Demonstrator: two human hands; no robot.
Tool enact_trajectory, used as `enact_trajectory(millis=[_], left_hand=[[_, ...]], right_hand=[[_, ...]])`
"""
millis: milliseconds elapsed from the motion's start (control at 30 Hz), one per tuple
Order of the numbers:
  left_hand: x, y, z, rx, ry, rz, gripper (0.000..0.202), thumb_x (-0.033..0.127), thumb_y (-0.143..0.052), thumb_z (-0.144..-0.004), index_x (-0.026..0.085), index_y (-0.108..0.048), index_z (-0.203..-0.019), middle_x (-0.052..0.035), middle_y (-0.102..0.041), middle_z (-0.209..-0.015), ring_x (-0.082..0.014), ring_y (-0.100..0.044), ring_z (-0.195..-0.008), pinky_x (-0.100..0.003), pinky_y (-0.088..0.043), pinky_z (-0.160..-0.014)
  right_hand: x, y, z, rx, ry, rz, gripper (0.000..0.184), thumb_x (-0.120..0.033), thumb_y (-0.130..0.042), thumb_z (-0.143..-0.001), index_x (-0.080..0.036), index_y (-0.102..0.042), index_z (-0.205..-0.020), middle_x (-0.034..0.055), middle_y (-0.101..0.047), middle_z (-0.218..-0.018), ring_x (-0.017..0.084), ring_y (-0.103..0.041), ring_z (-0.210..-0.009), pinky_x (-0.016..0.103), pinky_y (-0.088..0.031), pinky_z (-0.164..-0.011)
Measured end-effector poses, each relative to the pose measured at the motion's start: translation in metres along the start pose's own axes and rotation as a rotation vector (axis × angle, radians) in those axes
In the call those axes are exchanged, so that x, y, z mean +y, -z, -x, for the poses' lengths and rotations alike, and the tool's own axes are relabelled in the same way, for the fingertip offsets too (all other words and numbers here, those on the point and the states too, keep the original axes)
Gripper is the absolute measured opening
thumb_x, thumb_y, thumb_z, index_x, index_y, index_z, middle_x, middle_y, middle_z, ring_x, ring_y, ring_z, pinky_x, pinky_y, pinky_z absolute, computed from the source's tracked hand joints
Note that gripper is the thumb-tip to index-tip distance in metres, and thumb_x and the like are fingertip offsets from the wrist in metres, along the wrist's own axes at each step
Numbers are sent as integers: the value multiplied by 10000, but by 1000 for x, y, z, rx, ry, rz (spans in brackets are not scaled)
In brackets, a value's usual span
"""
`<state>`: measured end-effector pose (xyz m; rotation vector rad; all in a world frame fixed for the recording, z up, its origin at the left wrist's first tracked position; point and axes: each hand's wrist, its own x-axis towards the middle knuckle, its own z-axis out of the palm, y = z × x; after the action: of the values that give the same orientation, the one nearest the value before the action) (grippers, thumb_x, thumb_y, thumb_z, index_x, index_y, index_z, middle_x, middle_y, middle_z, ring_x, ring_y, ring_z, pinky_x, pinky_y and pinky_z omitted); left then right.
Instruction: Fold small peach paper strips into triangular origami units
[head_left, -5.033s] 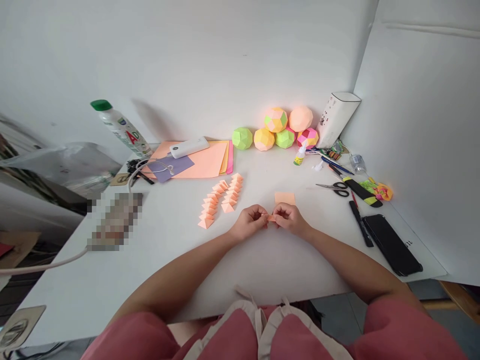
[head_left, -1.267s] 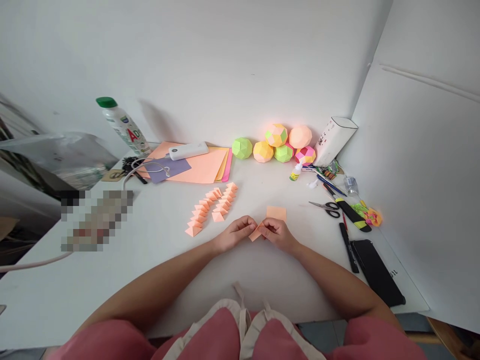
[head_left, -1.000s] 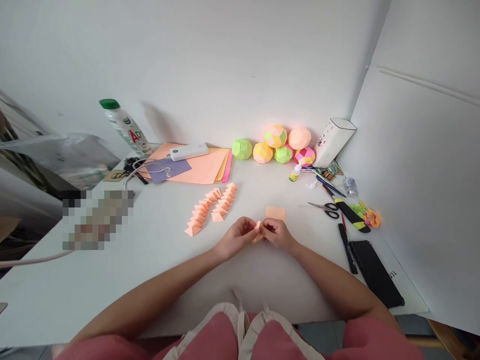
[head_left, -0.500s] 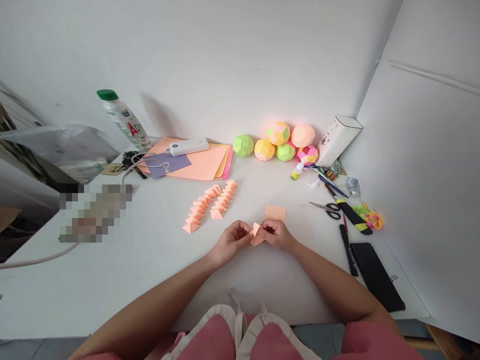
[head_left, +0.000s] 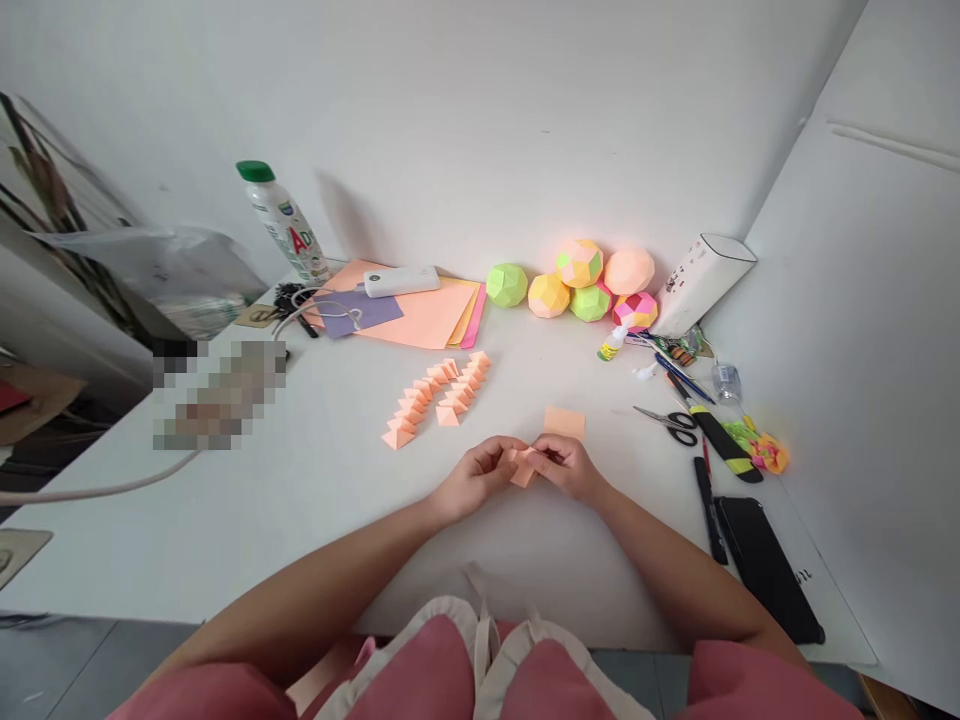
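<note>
A small piece of orange paper [head_left: 523, 474], partly folded, is pinched between my two hands above the white table. My left hand [head_left: 480, 475] grips its left side with thumb and fingers. At its right and upper edge, my right hand [head_left: 568, 466] presses it, the thumb lying across the paper. Just behind my right hand lies a flat orange paper square [head_left: 565, 423]. To the left, two rows of folded orange paper pieces [head_left: 420, 398] stand nested one behind another. My fingers cover part of the held paper.
Several faceted paper balls [head_left: 548, 296] sit against the wall, with a glue bottle [head_left: 612, 344] in front. Scissors [head_left: 667, 420], a cutter [head_left: 724, 440] and a black phone [head_left: 769, 570] lie right. Coloured sheets [head_left: 427, 325], a power bank [head_left: 401, 281] and a bottle [head_left: 289, 225] are back left.
The camera view has shifted, so the table things appear farther right. In my hands the paper has been turned, and its raised point is now pressed down under my fingers.
</note>
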<state>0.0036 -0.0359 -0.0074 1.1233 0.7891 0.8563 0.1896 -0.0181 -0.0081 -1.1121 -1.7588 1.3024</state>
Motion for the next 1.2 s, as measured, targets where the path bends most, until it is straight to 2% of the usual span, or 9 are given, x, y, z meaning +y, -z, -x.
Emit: enact_trajectory(millis=[300, 533, 733, 867, 1033, 1200], left_hand=[[-5, 0, -4, 29, -35, 46, 412, 351, -623, -759, 205, -536, -1134, -15, -525, -840, -122, -507, -746, -276, -437, -698], [-10, -1, -4, 70, -82, -138, 372, 334, -604, -766, 208, -562, -1114, -23, -498, -858, -113, -472, -703, -253, -427, -643], [-5, -3, 0, 76, -48, -292, 332, 393, -516, -816, 170, -599, -1048, -23, -552, -765, -113, -466, -613, -234, -405, -567], [-1, -5, 2, 63, -73, -387, 342, 386, -468, -843, 168, -616, -1061, 9, -497, -638, -104, -421, -565, -218, -373, -530], [-1, -6, 2, 42, -100, -429, 342, 370, -443, -857, 164, -621, -1065, 30, -431, -588, -90, -373, -537, -208, -352, -514], [0, -6, 1, 42, -100, -449, 391, 393, -438, -852, 149, -601, -1108, 18, -484, -603, -104, -417, -557, -219, -378, -534]], right_hand=[[-4, 3, -1, 31, -7, -62, 244, -381, -575, -780, -166, -584, -663, -13, -496, -602, 108, -438, -560, 240, -357, -530], [-1, 3, -1, 40, 29, -45, 237, -386, -591, -772, -170, -594, -674, 3, -540, -635, 118, -467, -589, 247, -381, -553], [8, 2, 0, 71, -55, -124, 216, -380, -628, -755, -171, -586, -727, -3, -540, -661, 114, -480, -601, 245, -398, -567], [13, 2, 0, 97, -72, -167, 218, -370, -662, -726, -177, -560, -725, -15, -524, -654, 107, -469, -582, 243, -394, -554], [14, 2, -2, 100, -63, -173, 211, -359, -670, -720, -183, -556, -738, -13, -537, -671, 110, -481, -597, 250, -407, -570], [13, 3, -2, 92, -57, -171, 197, -346, -676, -716, -184, -585, -784, -4, -563, -702, 118, -508, -635, 258, -423, -600]])
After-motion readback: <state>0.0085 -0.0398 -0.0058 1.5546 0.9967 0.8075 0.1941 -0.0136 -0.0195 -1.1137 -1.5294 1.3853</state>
